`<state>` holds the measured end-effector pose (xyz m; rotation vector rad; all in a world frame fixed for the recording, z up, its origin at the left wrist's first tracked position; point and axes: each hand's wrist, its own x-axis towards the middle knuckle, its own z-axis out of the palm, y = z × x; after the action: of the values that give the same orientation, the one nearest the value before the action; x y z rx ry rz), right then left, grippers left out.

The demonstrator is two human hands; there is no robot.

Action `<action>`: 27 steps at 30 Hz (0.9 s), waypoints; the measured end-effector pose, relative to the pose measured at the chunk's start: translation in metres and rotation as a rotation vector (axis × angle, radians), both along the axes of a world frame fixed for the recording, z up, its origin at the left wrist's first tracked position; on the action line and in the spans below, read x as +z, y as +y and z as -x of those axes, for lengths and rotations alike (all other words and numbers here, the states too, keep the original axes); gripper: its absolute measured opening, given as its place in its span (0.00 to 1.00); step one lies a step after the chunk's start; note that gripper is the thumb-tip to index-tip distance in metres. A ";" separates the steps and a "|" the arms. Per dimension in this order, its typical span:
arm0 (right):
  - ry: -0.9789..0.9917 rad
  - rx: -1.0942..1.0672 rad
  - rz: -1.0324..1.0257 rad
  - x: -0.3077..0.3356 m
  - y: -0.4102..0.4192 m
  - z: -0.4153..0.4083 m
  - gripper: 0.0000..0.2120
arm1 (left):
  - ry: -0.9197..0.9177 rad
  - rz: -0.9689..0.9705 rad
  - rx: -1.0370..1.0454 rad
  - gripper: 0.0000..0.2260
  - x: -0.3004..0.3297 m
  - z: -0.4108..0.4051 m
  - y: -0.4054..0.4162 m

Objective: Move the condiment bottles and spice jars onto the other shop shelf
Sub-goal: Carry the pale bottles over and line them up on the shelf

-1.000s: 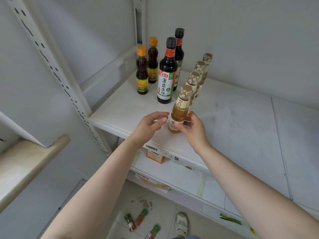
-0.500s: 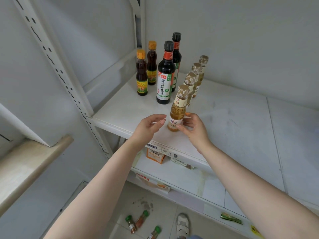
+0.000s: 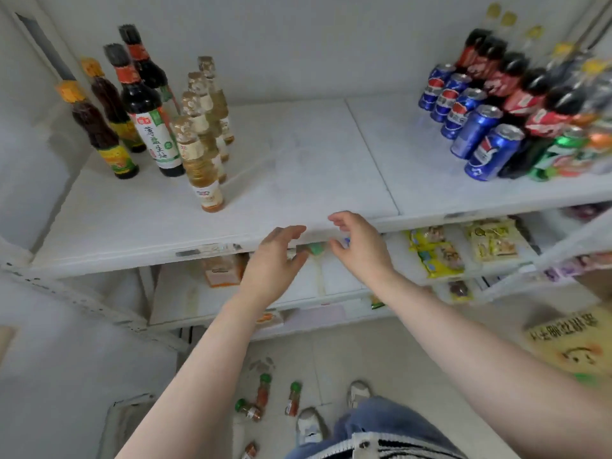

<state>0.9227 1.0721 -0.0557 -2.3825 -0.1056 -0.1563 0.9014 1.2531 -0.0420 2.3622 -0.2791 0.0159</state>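
Note:
Several pale golden bottles stand in a row on the white shelf (image 3: 298,180); the nearest golden bottle (image 3: 202,170) stands alone, free of my hands. Left of them are two dark soy bottles (image 3: 145,120) and two brown bottles with orange caps (image 3: 99,134). My left hand (image 3: 271,263) and my right hand (image 3: 361,246) hover empty, fingers apart, in front of the shelf's front edge. Several green-capped spice jars (image 3: 261,395) lie on the floor near my shoes.
Blue cola cans (image 3: 477,134) and dark soda bottles (image 3: 516,81) crowd the shelf's right end. Snack packets (image 3: 437,256) lie on the lower shelf. A yellow sign (image 3: 573,342) sits at the lower right. A metal upright runs along the left.
My right hand let go of the nearest golden bottle. Both hands pulled back past the shelf's front edge. The view swung right and down, showing the drinks.

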 end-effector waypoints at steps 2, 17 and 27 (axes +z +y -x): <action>0.013 -0.113 0.120 -0.005 -0.040 0.036 0.20 | -0.007 -0.109 -0.119 0.21 -0.012 0.007 -0.042; 0.370 -0.906 0.233 -0.037 -0.316 0.414 0.25 | -0.048 -0.371 -0.972 0.26 -0.046 0.242 -0.400; 0.435 -1.395 0.176 -0.024 -0.405 0.686 0.27 | -0.135 -0.312 -1.443 0.25 -0.039 0.488 -0.571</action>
<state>0.2368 0.6669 -0.0794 -2.1481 1.7858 -0.2600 0.4136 0.6816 -0.0814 1.9081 -2.0500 -0.5751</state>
